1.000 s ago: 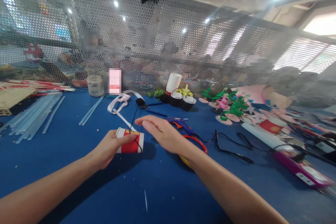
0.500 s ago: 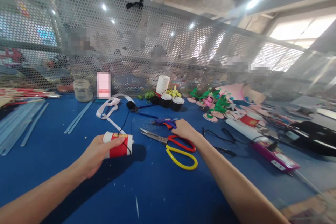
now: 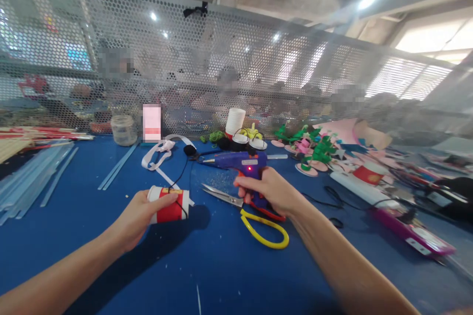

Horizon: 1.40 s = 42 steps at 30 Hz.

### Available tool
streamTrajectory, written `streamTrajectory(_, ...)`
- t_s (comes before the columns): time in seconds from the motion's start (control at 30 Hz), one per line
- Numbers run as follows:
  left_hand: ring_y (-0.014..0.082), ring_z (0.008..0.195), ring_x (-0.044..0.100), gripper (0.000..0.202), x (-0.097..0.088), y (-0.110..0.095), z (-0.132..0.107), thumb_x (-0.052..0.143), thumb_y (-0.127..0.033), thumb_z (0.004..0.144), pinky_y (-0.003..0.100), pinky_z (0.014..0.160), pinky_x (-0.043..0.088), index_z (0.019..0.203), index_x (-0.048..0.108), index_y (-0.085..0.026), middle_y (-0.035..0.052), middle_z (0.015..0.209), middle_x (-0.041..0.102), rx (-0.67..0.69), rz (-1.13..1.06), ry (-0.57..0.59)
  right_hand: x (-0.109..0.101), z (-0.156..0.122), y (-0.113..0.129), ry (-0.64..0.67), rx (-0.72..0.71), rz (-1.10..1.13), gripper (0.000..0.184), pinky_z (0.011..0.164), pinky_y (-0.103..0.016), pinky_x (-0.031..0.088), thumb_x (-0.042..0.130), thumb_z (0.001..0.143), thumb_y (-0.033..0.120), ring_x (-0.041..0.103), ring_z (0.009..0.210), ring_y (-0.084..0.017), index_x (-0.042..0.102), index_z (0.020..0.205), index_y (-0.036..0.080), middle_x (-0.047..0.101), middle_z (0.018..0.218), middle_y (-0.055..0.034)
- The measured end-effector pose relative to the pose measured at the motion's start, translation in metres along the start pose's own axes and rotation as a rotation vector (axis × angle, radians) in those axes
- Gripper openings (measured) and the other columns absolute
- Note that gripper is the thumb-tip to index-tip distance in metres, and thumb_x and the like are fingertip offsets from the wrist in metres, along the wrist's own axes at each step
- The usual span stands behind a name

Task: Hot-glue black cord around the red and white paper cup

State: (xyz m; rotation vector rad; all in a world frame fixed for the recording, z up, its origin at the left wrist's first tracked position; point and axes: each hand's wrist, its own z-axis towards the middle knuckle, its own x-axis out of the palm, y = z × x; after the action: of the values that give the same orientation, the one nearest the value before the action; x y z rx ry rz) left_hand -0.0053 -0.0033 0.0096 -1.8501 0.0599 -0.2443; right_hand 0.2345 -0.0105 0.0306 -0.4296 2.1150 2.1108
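My left hand (image 3: 138,216) is closed round a red and white paper cup (image 3: 166,212), held on its side above the blue table (image 3: 177,270). Black yarn (image 3: 179,177) crosses the cup and leads back to a dark ball (image 3: 189,150). In my right hand (image 3: 268,189) is a blue glue gun (image 3: 240,160), its fingers wrapped round the handle. The gun's nozzle points left, a red light glows on its side, and a clear glue stick (image 3: 277,156) protrudes from the back. Scissors (image 3: 264,234) with red and yellow handles lie under the gun, partly covered by it.
Glue sticks (image 3: 46,177) lie at the left, near a glass jar (image 3: 124,130). White ribbon (image 3: 153,158), stacked cups (image 3: 235,120) and small dark pots stand toward the back mesh screen. At right are green and pink craft pieces (image 3: 321,145) and a purple power strip (image 3: 410,234) with cables.
My right hand has lifted the glue gun off the table and turned it upright above the scissors. My left hand still holds the cup. The view has shifted slightly.
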Motion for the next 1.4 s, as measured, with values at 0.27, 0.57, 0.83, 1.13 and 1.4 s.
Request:
streamTrajectory(0.27,0.0118,0.051,0.058,0.017,-0.003,-0.002,0.004,0.068,-0.028,0.060,0.020,0.052,0.042,0.068,0.068,-0.013,0.0042,0.061,0.069,-0.008,0.018,-0.002,0.033,-0.021,-0.004,0.081,-0.015,-0.157,0.014,0.034,-0.020,0.036,0.057,0.066,0.031,0.043,0.038,-0.008,0.055,0.063,0.017,0.048,0.045,0.0038)
streamTrajectory(0.57,0.0105,0.052,0.055,0.019,-0.007,0.004,0.009,0.065,-0.030,0.064,0.019,0.051,0.040,0.071,0.067,-0.013,0.0026,0.060,0.066,-0.009,-0.003,0.012,0.037,-0.022,-0.010,0.060,-0.199,-0.405,0.019,0.039,-0.023,0.029,0.052,0.068,0.027,0.032,0.040,-0.008,0.044,0.052,0.020,0.038,0.043,0.0048)
streamTrajectory(0.83,0.0115,0.054,0.056,0.018,-0.006,0.003,0.007,0.065,-0.029,0.063,0.020,0.053,0.040,0.071,0.068,-0.013,0.0027,0.062,0.067,-0.022,-0.004,0.006,0.038,-0.021,-0.015,-0.028,-0.216,-0.487,0.014,0.044,-0.025,0.036,0.053,0.066,0.031,0.040,0.048,-0.012,0.053,0.058,0.019,0.048,0.050,0.0015)
streamTrajectory(1.13,0.0103,0.053,0.056,0.021,-0.008,0.005,0.010,0.066,-0.031,0.062,0.019,0.054,0.040,0.074,0.067,-0.014,0.0009,0.061,0.067,-0.042,0.002,0.009,0.038,-0.025,-0.012,-0.015,-0.293,-0.524,0.015,0.043,-0.021,0.037,0.049,0.069,0.026,0.040,0.044,-0.009,0.054,0.059,0.017,0.047,0.049,0.0032)
streamTrajectory(1.4,0.0113,0.054,0.057,0.018,-0.006,0.005,0.008,0.064,-0.029,0.064,0.020,0.054,0.041,0.073,0.068,-0.015,0.0011,0.061,0.068,-0.036,0.016,0.009,0.040,-0.023,-0.006,-0.044,-0.278,-0.618,0.015,0.045,-0.022,0.038,0.048,0.069,0.024,0.044,0.046,-0.011,0.057,0.061,0.017,0.050,0.050,0.0015)
